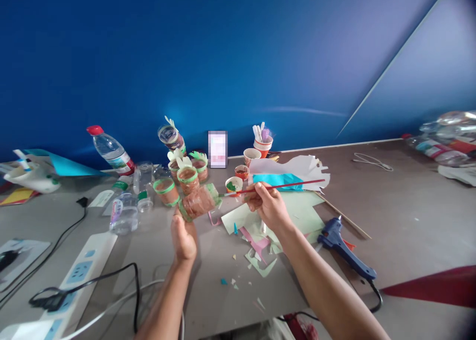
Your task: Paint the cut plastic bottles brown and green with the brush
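My left hand (184,237) holds a cut plastic bottle (199,202) painted brown with green ends, tilted on its side above the table. In my right hand (268,203) is a paintbrush (290,185) with a red handle, gripped between thumb and fingers. The brush tip points left and meets the green end of the bottle, or sits very close to it. Just behind the brush stands a paper cup with green paint (234,185). A smaller cup with brown paint (241,172) is behind that one. Several brown pots with green rims (188,180) stand beyond the bottle.
A blue glue gun (345,248) lies at the right, near a thin wooden stick (345,216). Paper scraps (256,241) litter the middle. Clear bottles (124,213) and a power strip (80,275) with cables occupy the left. A cup of markers (263,145) stands by the blue wall.
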### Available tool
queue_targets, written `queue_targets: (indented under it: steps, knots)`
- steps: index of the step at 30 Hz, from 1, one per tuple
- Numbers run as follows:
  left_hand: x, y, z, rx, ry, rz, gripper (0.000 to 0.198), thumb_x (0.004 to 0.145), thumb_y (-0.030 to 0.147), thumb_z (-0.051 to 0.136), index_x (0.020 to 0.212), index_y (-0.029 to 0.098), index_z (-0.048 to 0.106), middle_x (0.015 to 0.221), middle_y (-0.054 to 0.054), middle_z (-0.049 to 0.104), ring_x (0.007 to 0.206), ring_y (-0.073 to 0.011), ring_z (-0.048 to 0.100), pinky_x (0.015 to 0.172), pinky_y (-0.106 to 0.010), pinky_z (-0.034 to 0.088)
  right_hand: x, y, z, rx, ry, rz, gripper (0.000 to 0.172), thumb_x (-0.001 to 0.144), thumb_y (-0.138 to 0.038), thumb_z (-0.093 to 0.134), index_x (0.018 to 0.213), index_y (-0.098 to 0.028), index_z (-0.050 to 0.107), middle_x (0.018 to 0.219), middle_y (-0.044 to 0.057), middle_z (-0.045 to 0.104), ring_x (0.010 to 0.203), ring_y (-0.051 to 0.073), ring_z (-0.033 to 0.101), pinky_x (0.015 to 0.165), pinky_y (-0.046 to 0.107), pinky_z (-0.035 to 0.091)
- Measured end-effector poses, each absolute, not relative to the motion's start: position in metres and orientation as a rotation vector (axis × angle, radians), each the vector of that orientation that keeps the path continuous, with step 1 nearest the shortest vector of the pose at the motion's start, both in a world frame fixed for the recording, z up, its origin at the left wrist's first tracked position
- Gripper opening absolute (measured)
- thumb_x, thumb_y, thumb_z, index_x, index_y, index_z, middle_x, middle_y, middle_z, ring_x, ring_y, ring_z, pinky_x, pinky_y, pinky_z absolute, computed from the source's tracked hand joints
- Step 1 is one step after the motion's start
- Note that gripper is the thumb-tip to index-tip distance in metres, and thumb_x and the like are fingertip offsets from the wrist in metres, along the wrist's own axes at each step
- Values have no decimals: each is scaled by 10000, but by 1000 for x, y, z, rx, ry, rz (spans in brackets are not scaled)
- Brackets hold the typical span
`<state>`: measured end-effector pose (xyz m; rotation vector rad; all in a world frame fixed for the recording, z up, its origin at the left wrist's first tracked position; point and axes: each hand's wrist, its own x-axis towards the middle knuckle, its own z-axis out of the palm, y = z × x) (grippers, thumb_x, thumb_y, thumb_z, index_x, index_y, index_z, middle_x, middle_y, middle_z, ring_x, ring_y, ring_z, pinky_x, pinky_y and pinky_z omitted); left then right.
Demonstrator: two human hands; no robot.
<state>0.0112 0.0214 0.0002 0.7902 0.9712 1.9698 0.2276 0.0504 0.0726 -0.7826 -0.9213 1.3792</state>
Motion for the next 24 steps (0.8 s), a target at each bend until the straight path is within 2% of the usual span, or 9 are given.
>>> queue_targets:
  steps: [9, 14, 19, 24]
  knots:
    - [14, 17, 4, 932, 1029, 2008, 407, 803, 542, 593, 995, 200, 701, 1158, -96, 679, 1320, -287, 460, 1111, -395, 347, 228, 52, 71, -819, -856, 1373, 366, 731, -516, 711, 730, -152, 669, 530, 46, 690, 370, 112, 504, 382, 239, 386]
    - [16, 16, 12, 1035, 1081, 2003, 493, 790, 620, 575, 992, 192, 714, 1122, -100, 685, 1275, -283, 497, 1076, -360, 371, 229, 52, 72, -816, -884, 1394, 378, 737, -530, 701, 720, -154, 670, 526, 46, 687, 345, 103, 472, 391, 252, 397]
    - [23, 10, 26, 1143, 1074, 1971, 547, 806, 657, 528, 1043, 198, 708, 1122, -103, 673, 1226, -287, 519, 1034, -357, 393, 231, 54, 72, -756, -824, 1384, 361, 759, -527, 687, 746, -168, 664, 527, 27, 677, 382, 121, 523, 403, 256, 403]
    - [24, 3, 35, 1370, 1162, 1941, 577, 813, 669, 498, 1037, 183, 716, 1045, -111, 667, 1028, -288, 587, 1005, -380, 387, 229, 53, 74, -773, -837, 1408, 361, 735, -515, 713, 742, -156, 669, 542, 33, 688, 374, 109, 515, 397, 244, 386]
